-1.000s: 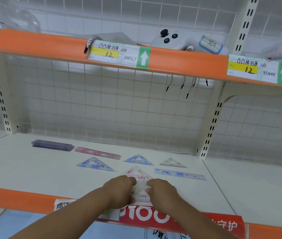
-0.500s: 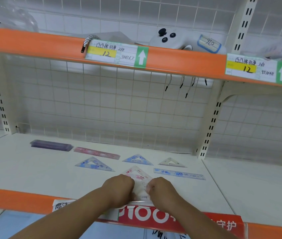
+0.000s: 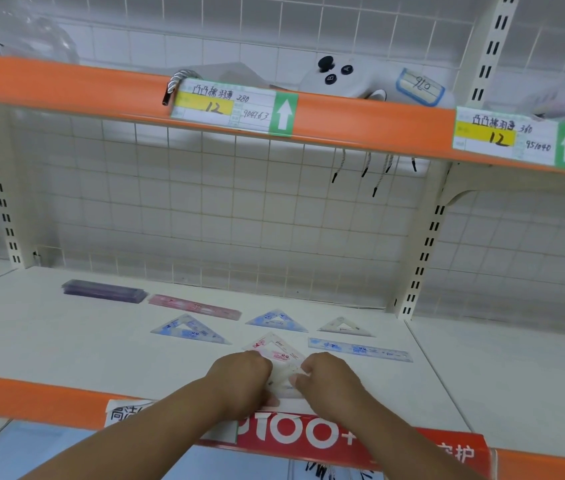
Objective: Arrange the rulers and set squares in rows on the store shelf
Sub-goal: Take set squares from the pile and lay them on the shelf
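Note:
On the white shelf [image 3: 66,344], my left hand [image 3: 241,375] and my right hand [image 3: 326,377] both pinch a pink set square [image 3: 272,349] that lies flat near the front edge; its near half is hidden under my fingers. Behind it lie a blue set square [image 3: 189,330], a second blue set square [image 3: 277,320] and a clear set square [image 3: 343,326]. A blue ruler [image 3: 359,349] lies to the right. A pink ruler [image 3: 194,306] and a purple stack of rulers [image 3: 104,291] lie further back left.
An orange upper shelf edge [image 3: 360,116] with price labels hangs overhead; a white game controller [image 3: 347,77] rests on it. Slotted uprights [image 3: 423,244] flank the bay, wire grid behind. A red sign [image 3: 308,436] covers the lower shelf's front edge.
Both hands stay closed on the pink set square and have barely shifted. The other rulers and set squares lie where they were.

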### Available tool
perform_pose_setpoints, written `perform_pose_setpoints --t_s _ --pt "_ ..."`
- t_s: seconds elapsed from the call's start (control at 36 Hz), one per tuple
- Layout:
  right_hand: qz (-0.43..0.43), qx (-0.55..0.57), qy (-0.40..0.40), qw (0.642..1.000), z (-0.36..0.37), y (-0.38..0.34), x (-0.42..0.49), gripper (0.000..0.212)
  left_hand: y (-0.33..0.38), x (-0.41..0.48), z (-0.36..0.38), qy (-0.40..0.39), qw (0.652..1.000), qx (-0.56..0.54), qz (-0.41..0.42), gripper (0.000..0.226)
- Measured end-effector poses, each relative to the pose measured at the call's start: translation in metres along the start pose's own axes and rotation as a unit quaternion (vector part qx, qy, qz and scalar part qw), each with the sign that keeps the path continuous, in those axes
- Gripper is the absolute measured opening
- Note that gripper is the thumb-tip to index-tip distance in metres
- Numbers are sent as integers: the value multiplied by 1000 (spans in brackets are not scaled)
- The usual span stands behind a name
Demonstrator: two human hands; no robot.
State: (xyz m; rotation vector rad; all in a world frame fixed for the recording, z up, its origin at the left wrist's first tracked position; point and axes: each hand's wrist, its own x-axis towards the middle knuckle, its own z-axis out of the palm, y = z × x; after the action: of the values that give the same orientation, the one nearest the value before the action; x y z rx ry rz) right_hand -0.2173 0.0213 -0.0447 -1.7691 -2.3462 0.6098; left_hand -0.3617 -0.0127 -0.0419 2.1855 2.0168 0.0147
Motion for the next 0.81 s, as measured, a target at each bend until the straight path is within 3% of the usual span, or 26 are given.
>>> perform_pose_setpoints --t_s 0.11,0.33,0.81 --pt "-30 -124 5 992 -6 -2 -7 53 0 -1 0 7 1000 13 0 30" --pt "-56 -250 24 966 -9 -11 -12 47 -2 0 0 13 1000 24 -3 30" --pt "-44 -205 15 978 -7 -8 -6 34 -2 0 -2 29 1000 13 0 32"
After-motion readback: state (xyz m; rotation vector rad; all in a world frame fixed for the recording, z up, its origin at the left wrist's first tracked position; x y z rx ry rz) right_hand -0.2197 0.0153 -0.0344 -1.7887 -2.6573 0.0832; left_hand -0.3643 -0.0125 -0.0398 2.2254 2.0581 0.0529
